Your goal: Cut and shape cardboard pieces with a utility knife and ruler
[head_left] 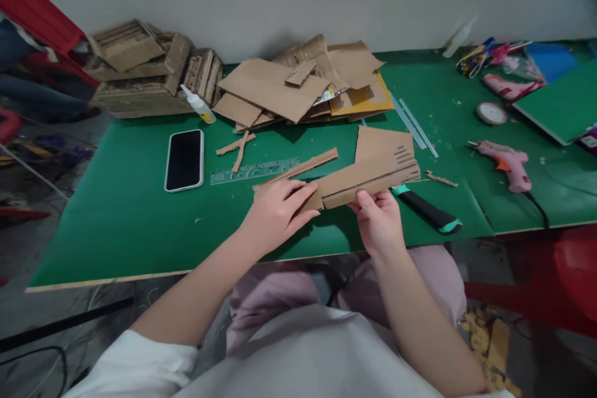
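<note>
A long folded piece of cardboard (368, 174), with several dark slits at its right end, is held slightly tilted above the table's front part. My right hand (380, 217) grips its lower edge, thumb on the near face. My left hand (282, 211) rests at its left end, fingers bent over the cardboard there; the fingertips partly hide that end. Behind it lies another flat cardboard piece (382, 142). A narrow cardboard strip (308, 165) lies by my left hand, across a clear ruler (265, 169). Just right of my right hand is a black and teal utility knife (429, 210).
A phone (185, 160), a glue bottle (199, 106) and small cardboard strips (237, 148) lie left. Stacked cardboard boxes (140, 74) and a cardboard pile (275, 90) stand at the back. On the right are glue sticks (415, 124), tape (491, 113) and a pink glue gun (506, 161).
</note>
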A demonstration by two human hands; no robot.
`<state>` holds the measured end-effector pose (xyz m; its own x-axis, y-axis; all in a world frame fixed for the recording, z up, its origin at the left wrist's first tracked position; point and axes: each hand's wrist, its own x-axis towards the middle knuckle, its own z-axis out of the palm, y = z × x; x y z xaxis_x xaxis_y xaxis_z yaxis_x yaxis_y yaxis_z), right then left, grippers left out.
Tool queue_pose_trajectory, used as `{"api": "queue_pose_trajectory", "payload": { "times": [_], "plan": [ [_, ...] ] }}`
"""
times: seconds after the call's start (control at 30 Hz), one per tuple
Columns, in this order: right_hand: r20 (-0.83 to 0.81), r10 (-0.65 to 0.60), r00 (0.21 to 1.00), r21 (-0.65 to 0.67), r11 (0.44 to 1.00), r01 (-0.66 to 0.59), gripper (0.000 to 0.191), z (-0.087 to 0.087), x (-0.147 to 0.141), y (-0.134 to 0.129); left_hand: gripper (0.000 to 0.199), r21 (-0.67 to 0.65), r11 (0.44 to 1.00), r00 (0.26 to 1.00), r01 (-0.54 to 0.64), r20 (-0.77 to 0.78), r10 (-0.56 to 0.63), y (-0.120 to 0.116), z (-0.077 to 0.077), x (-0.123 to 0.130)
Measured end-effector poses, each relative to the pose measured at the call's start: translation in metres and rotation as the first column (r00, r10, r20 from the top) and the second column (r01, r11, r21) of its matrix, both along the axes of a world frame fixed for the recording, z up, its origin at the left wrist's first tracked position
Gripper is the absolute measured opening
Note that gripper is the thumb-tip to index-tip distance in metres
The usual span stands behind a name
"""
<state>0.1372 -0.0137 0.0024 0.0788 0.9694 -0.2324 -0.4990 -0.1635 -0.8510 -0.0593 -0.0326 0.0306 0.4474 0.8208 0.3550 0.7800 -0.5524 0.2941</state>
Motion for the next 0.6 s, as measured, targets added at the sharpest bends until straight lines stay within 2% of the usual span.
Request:
{"api": "queue_pose_trajectory", "payload": {
  "times": [0.23, 0.5, 0.6],
  "plan": [
    [0.091, -0.028, 0.995, 0.112, 0.994, 0.018, 0.033, 0.000, 0.004, 0.000, 0.040, -0.042, 0.996, 0.997, 0.076, 0.014, -0.075, 0.001, 0.008, -0.005],
    [0.186, 0.077, 0.980, 0.135, 0.986, -0.103, 0.032, 0.002, 0.005, -0.002, 0.040, -0.026, 0.995, 0.995, 0.098, 0.015, -0.097, -0.001, 0.011, -0.010],
    [0.256, 0.153, 0.955, 0.097, 0.978, -0.183, 0.029, 0.001, 0.010, -0.004, 0.042, -0.020, 0.995, 0.996, 0.094, -0.001, -0.094, -0.003, 0.010, -0.013]
  ]
}}
